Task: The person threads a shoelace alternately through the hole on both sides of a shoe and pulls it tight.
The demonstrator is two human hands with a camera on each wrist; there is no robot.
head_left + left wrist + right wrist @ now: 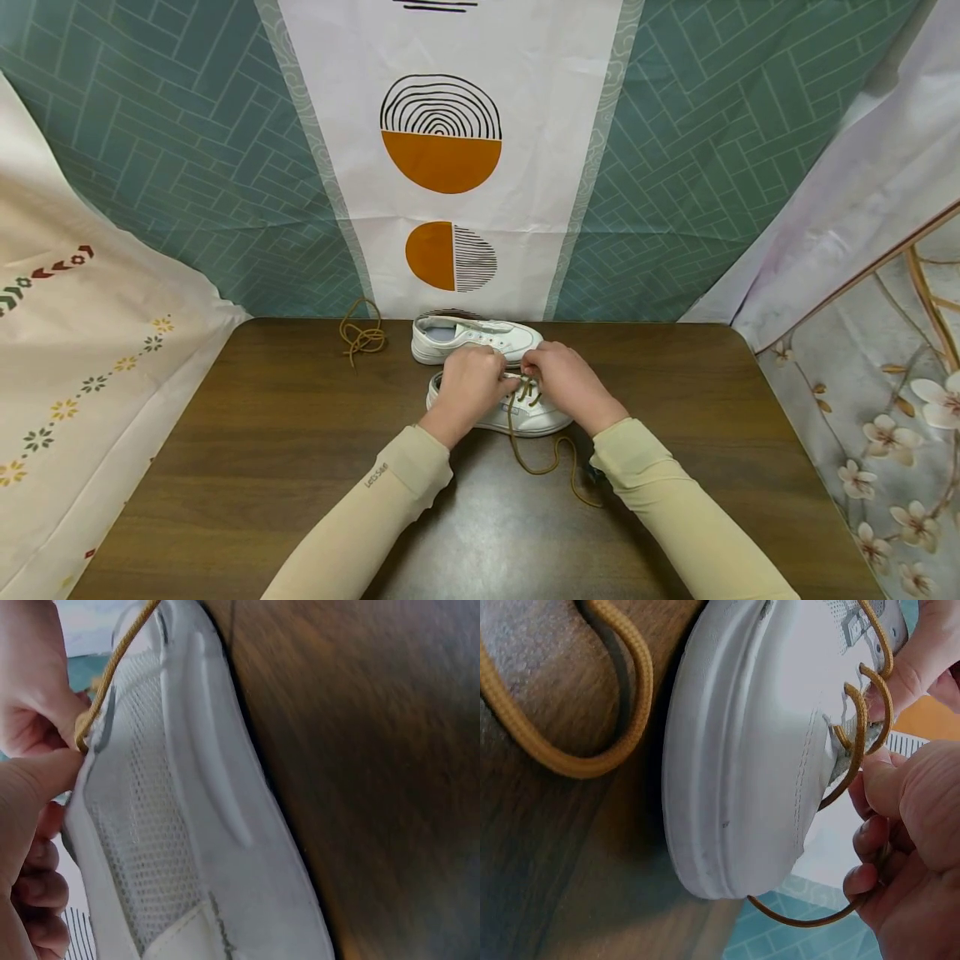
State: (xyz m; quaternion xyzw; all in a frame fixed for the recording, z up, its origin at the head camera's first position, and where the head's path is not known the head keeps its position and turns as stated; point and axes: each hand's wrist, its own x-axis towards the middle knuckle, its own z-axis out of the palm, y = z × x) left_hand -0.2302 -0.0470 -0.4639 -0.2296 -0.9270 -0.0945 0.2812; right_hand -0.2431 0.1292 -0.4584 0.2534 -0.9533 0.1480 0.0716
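Observation:
Both hands work at the eyelets of the nearer white sneaker (546,422), whose toe points right. A tan shoelace (886,712) crosses its front eyelets, and one long end trails over the table toward me. My left hand (471,379) pinches the sneaker's eyelet edge, thumb on the outside and fingers curled behind, as the left wrist view shows. At the lacing, my right hand (911,847) has thumb and forefinger together on the lace. A stretch of that lace also runs through its curled lower fingers and passes behind the toe.
A second white sneaker (517,337), without laces in its eyelets, stands just behind the first. To its left lies a loose tangled tan lace (365,338). The brown wooden table (300,467) ends at a patterned cloth backdrop (225,208).

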